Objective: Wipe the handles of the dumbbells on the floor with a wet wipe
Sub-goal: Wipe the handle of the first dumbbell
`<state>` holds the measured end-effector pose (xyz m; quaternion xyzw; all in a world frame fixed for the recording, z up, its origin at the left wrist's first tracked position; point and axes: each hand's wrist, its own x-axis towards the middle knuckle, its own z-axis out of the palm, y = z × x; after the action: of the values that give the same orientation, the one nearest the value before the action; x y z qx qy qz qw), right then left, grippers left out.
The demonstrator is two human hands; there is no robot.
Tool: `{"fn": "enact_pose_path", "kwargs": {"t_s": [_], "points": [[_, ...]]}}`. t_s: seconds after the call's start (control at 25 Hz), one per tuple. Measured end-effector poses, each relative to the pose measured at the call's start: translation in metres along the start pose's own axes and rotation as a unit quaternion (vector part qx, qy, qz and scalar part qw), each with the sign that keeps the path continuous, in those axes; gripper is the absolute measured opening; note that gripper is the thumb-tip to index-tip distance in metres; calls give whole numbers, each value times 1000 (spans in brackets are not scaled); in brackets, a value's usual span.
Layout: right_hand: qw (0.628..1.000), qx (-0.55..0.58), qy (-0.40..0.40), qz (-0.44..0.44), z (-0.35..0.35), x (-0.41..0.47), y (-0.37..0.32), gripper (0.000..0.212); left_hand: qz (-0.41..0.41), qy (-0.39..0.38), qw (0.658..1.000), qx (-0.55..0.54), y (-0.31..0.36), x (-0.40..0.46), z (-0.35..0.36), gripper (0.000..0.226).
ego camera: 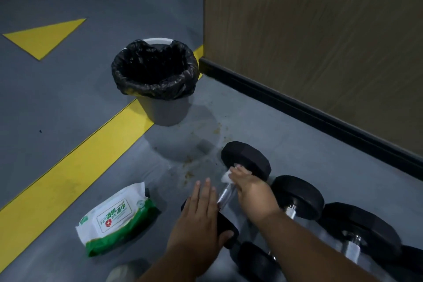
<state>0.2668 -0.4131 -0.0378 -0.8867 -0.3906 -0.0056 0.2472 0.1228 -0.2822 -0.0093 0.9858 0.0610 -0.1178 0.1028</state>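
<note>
Head view looks down at a grey floor where the right hand grips a white wet wipe wrapped against the far end of a dumbbell handle, just where the handle meets the far weight. The fingers curl round the wipe and the bar, so the wipe sits between fingertips and metal, with a corner of it sticking out to the left of the hand. The left hand lies flat on the near weight of the same dumbbell, fingers straight and spread, the thumb hooked over the weight's edge; it grasps nothing.

The handle is shiny chrome, bare between the two hands, and the weights are matte black with faceted edges. This dumbbell lies on the floor pointing away from the person. To its right more dumbbells lie side by side: a second one and a third, both with black heads and chrome bars, partly hidden by the right forearm.

Left of the hands lies a white and green pack of wipes, its flap up. Farther off stands a grey bin lined with a black bag; what is inside cannot be told. A yellow stripe runs across the floor beside it, and a wood-grain wall with black skirting stands at right.
</note>
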Motion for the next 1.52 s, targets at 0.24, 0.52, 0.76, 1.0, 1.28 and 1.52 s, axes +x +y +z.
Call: {"fn": "enact_pose_path", "kwargs": {"t_s": [0.24, 0.52, 0.76, 1.0, 1.28, 1.52], "points": [[975, 26, -195, -107, 22, -41, 5, 70, 65, 22, 997, 23, -9, -13, 18, 95], [971, 41, -233, -35, -5, -6, 36, 86, 48, 57, 997, 34, -8, -15, 19, 95], [956, 80, -252, -128, 25, -38, 18, 92, 42, 52, 997, 32, -7, -15, 20, 93], [967, 103, -230, -21, 1, -4, 32, 79, 47, 60, 996, 36, -7, -13, 20, 91], [976, 72, -102, -179, 24, -32, 4, 28, 46, 47, 997, 29, -7, -13, 17, 89], [986, 2, -105, -127, 33, -6, 12, 36, 48, 47, 998, 18, -6, -15, 16, 89]]}}
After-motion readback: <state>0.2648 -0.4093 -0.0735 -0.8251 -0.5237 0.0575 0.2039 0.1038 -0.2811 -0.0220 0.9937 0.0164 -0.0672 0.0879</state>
